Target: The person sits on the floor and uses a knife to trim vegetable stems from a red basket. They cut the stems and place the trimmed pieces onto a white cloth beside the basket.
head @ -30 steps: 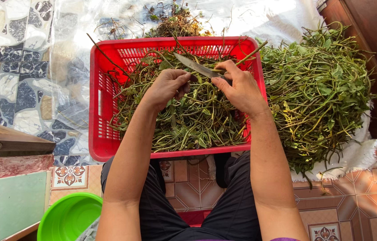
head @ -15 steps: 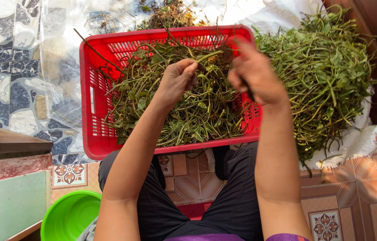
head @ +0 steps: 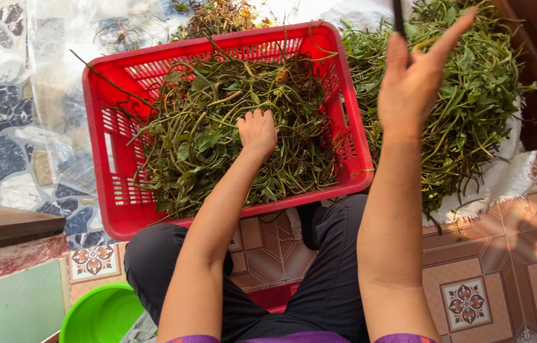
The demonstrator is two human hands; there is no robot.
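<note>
One red slatted plastic basket [head: 113, 166] on the floor ahead of the knees, filled with one tangle of green stems and leaves [head: 217, 121]

Left hand [head: 257, 132] down in that tangle, near the middle of the basket, knuckles up and fingers curled into the stems; gripping a bunch or merely pressed into it, impossible to tell, since the fingertips are buried

Right hand [head: 416, 75] raised above the basket's right edge, back toward the camera, forefinger stretched up and to the right, other fingers loosely spread; one dark narrow object [head: 399, 18] rising from between thumb and fingers to the top of the view, pinched lightly there, its kind not clear

One large loose pile of leafy greens [head: 471, 108] to the right of the basket, just beside its wall, resting on one pale cloth [head: 503, 181] whose edge shows below the pile

One smaller heap of drier, brownish plant scraps [head: 217, 16] beyond the far rim of the basket

One clear plastic sheet [head: 59, 57] spread over the stone-patterned floor on the left, under and beside the basket

One bright green plastic bowl [head: 100, 314] at the bottom left, beside the left thigh, well apart from both hands

Patterned terracotta floor tiles [head: 497, 279] at the lower right; dark trousers across both legs
</note>
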